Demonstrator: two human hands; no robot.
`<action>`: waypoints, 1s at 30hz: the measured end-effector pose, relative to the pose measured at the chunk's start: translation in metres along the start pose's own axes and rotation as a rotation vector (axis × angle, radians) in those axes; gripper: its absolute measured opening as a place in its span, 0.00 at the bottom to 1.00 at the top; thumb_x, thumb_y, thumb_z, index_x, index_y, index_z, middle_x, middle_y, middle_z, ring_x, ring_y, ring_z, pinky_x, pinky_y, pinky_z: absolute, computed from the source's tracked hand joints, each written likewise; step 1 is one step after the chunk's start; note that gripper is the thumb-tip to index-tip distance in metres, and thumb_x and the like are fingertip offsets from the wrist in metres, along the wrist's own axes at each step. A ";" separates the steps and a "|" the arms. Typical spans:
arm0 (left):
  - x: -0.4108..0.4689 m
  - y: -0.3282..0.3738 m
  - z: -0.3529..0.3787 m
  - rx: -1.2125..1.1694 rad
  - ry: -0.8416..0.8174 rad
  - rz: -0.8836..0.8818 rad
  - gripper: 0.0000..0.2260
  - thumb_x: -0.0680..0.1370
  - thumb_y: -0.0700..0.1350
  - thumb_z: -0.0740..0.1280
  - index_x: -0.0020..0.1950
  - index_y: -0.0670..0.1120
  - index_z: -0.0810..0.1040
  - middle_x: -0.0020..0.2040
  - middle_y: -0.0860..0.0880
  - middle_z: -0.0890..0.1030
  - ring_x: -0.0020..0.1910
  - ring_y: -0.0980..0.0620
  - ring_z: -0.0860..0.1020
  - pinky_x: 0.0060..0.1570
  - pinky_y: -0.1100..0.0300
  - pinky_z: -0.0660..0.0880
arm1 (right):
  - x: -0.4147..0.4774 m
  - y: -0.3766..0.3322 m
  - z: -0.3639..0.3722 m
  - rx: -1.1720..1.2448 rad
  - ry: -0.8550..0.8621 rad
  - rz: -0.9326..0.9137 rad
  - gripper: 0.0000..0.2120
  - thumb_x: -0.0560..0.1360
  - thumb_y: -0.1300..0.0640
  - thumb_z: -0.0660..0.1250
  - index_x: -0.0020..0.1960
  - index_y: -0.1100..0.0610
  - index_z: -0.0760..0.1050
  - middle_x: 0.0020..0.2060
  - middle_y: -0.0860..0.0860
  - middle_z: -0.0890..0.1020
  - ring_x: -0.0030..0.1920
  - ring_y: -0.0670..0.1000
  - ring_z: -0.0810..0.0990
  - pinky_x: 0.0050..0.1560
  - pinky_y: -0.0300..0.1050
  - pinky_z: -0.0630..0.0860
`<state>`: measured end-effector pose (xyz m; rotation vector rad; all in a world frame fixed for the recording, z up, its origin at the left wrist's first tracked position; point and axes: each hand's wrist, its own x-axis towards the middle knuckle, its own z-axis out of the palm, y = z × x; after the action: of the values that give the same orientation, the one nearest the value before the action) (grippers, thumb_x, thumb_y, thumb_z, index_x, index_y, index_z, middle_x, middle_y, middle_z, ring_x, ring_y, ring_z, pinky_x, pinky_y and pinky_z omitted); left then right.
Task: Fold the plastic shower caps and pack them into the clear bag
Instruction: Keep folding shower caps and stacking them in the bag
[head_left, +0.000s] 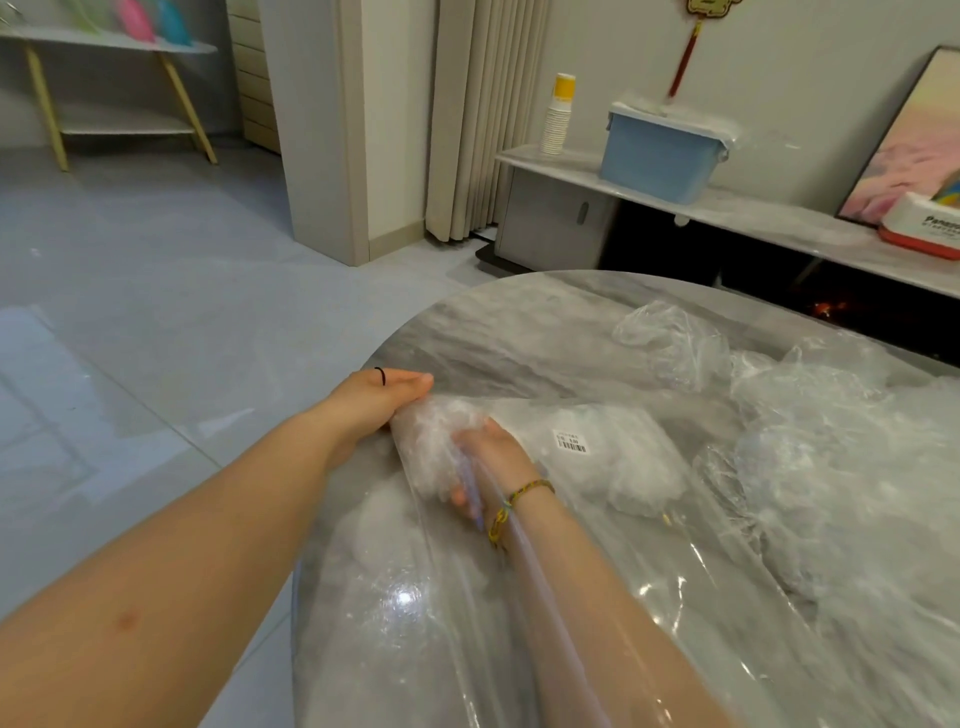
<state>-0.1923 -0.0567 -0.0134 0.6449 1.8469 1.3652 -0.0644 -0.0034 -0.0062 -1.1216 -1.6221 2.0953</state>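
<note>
We see the right hand (488, 460) pushed inside the clear bag (405, 597) lying on the table (467, 332), fingers clutching a wad of shower caps (436, 431), while the left hand (387, 397) grips the bag's far end from outside, and loose caps (810, 415) are heaped at right.

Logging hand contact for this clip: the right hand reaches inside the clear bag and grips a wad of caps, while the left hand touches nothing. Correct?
Not quite. The head view shows the left hand holding the far end of the clear bag from outside. The rest holds: the right hand is inside the bag, gripping a wad of caps.
</note>
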 end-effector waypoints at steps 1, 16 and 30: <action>-0.001 0.001 0.000 0.003 -0.013 -0.001 0.11 0.77 0.47 0.65 0.57 0.45 0.78 0.50 0.45 0.80 0.48 0.49 0.78 0.53 0.57 0.74 | 0.006 0.000 0.000 -0.023 0.002 0.004 0.15 0.78 0.69 0.53 0.36 0.55 0.66 0.14 0.46 0.69 0.11 0.43 0.64 0.13 0.30 0.58; 0.001 -0.004 0.007 -0.025 0.103 0.051 0.27 0.72 0.31 0.68 0.69 0.46 0.68 0.45 0.50 0.77 0.49 0.50 0.75 0.41 0.65 0.69 | 0.011 0.018 0.015 -0.001 0.292 -0.097 0.08 0.75 0.61 0.63 0.47 0.51 0.65 0.48 0.55 0.73 0.27 0.48 0.68 0.19 0.35 0.64; 0.013 -0.002 0.016 0.069 0.337 0.120 0.22 0.75 0.33 0.65 0.69 0.42 0.68 0.62 0.42 0.73 0.58 0.46 0.73 0.54 0.60 0.69 | -0.044 0.040 -0.027 -0.686 0.077 -0.475 0.21 0.80 0.61 0.56 0.72 0.56 0.59 0.72 0.48 0.61 0.67 0.39 0.60 0.61 0.19 0.51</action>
<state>-0.1873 -0.0385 -0.0208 0.5967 2.1576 1.5712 -0.0066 -0.0250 -0.0268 -0.8338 -2.3606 1.2114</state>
